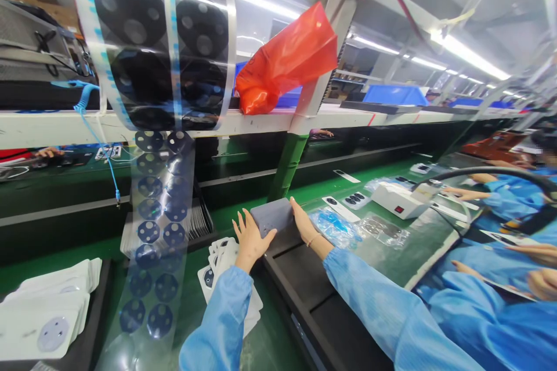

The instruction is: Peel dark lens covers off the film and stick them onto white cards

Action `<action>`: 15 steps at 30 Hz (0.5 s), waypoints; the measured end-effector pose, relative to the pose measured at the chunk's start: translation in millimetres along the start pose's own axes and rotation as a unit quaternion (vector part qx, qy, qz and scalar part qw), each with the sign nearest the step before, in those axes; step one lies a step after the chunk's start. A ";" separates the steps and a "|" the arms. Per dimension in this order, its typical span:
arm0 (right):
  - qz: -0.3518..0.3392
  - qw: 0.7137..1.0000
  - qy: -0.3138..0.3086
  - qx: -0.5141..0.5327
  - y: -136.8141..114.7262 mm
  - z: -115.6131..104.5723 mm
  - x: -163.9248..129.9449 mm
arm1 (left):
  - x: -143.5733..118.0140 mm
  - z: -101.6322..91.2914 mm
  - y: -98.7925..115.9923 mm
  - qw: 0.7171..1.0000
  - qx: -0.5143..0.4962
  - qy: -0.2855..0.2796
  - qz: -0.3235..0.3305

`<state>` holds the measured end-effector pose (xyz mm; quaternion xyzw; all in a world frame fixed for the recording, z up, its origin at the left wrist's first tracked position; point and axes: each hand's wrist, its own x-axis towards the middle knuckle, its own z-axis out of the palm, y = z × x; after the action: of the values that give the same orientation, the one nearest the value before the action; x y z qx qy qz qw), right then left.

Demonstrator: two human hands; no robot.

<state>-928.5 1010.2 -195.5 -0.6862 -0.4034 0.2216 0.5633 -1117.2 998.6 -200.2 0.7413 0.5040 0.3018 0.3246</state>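
Observation:
A small grey rectangular block (273, 215) stands at the far end of a black conveyor belt (304, 278). My left hand (250, 239) presses against its left side with fingers spread. My right hand (303, 221) lies flat against its right side. Both arms wear light blue sleeves. A fanned stack of white cards with dark round stickers (220, 261) lies just below my left hand.
A clear film strip of black round stickers (161, 98) hangs from the shelf at left. White parts (47, 301) are stacked at lower left. An orange bag (287, 61) sits on the shelf. A white box with a red switch (400, 200) and co-workers in blue (513, 197) are at right.

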 end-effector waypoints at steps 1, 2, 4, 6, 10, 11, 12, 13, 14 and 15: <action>0.001 1.000 0.006 -0.012 -1.9 -1.0 -2.4 | 0.6 -3.0 -0.2 1.000 -0.014 -0.004 -0.002; -0.001 1.000 0.011 -0.023 -4.4 -2.8 -5.7 | 0.8 -7.6 -0.2 1.000 -0.030 -0.006 -0.005; -0.012 0.999 0.019 -0.047 -12.1 -8.4 -16.5 | -0.6 -22.6 0.8 0.998 -0.069 -0.004 -0.009; -0.044 0.996 0.015 -0.072 -23.9 -15.2 -35.7 | -5.9 -43.8 2.7 0.993 -0.114 0.019 -0.006; -0.155 0.978 -0.075 -0.121 -50.7 -16.1 -100.0 | -26.7 -85.1 2.8 0.973 -0.220 0.075 0.002; -0.178 0.968 -0.121 -0.132 -54.9 -11.2 -118.8 | -32.9 -91.5 0.5 0.965 -0.247 0.082 -0.010; -0.192 0.956 -0.172 -0.141 -57.1 -3.9 -137.1 | -39.3 -95.6 -3.0 0.957 -0.273 0.089 -0.030; -0.195 0.943 -0.223 -0.152 -57.1 5.5 -154.0 | -46.1 -97.6 -7.6 0.948 -0.296 0.097 -0.058; -0.186 0.931 -0.269 -0.163 -55.0 16.8 -168.6 | -53.4 -97.5 -13.3 0.938 -0.317 0.109 -0.090; -0.165 0.922 -0.302 -0.178 -51.2 29.5 -180.4 | -61.5 -95.8 -19.8 0.925 -0.336 0.125 -0.124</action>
<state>-1070.4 884.8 -181.8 -0.5989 -0.6951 0.2467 0.3119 -1221.4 963.1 -164.9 0.4768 0.4972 0.5011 0.5239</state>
